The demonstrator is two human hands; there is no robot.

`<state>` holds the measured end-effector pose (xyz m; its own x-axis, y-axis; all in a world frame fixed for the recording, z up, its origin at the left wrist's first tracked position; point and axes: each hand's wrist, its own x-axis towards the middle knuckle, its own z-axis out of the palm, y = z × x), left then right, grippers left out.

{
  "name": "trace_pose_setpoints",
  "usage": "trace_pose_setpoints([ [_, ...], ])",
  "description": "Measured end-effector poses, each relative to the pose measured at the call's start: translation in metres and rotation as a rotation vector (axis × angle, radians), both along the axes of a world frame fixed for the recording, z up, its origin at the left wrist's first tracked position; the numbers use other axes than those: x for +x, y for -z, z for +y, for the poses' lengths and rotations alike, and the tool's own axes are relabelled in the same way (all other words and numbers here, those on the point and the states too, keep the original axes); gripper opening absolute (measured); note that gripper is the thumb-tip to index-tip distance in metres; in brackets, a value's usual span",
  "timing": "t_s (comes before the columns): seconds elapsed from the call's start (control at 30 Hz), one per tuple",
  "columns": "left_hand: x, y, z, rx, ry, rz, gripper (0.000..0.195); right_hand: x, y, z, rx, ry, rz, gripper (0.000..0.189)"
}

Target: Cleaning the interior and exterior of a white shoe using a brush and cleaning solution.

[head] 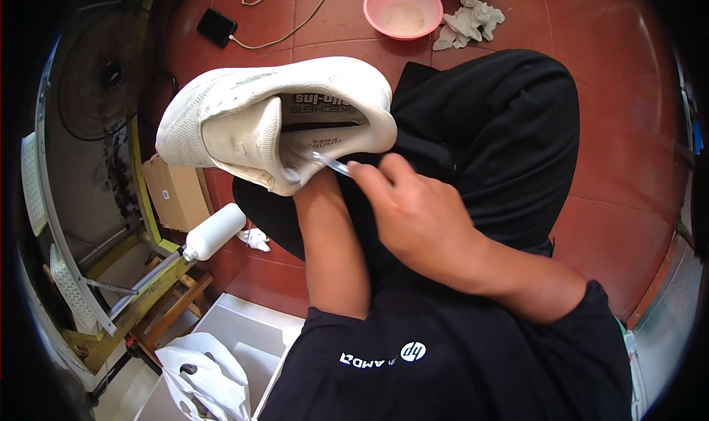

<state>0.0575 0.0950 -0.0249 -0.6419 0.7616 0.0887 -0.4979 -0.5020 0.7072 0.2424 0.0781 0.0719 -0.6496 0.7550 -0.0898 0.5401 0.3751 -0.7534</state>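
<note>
A white Skechers slip-on shoe (238, 138) with a mesh upper lies on its side above my lap, its opening towards me. My left forearm reaches up behind the shoe; my left hand is hidden by it. My right hand (415, 216) grips a slim, translucent toothbrush-like tool (335, 165), whose head is at the inner edge of the shoe's collar. The tool's bristles cannot be made out.
A pink plastic basin (403, 33) stands on the red tiles beside crumpled whitish cloth or paper (471, 22). A phone (216, 27) lies with its cable. At left are a white bottle (215, 232), a cardboard box (176, 196), a fan (111, 75) and a plastic bag (213, 376).
</note>
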Motion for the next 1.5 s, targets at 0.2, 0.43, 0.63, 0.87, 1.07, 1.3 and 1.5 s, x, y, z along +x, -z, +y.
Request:
trace_pose_setpoints([
  [0.2, -0.004, -0.004, 0.003, 0.020, 0.015, -0.019, 0.075, 0.003, 0.006, 0.001, 0.042, 0.016, 0.046, 0.023],
  [0.43, -0.007, -0.007, -0.003, 0.040, 0.028, -0.039, 0.075, -0.003, 0.001, 0.000, 0.014, 0.020, 0.021, 0.038],
  [0.63, 0.005, -0.006, -0.012, 0.050, 0.053, -0.066, 0.076, -0.012, 0.002, -0.007, 0.171, 0.029, 0.040, 0.018],
  [0.87, 0.004, -0.005, -0.020, 0.062, 0.083, -0.106, 0.077, -0.007, -0.005, -0.011, 0.083, -0.036, -0.026, 0.036],
  [1.07, 0.010, -0.004, -0.022, 0.068, 0.092, -0.119, 0.077, -0.010, -0.004, -0.011, 0.164, 0.004, -0.056, 0.036],
  [1.3, 0.007, -0.005, -0.026, 0.078, 0.110, -0.140, 0.078, -0.009, -0.006, -0.008, 0.217, -0.021, -0.100, 0.035],
  [1.5, -0.003, -0.001, -0.016, 0.087, 0.118, -0.155, 0.079, 0.003, -0.007, -0.006, 0.339, 0.045, -0.065, 0.023],
])
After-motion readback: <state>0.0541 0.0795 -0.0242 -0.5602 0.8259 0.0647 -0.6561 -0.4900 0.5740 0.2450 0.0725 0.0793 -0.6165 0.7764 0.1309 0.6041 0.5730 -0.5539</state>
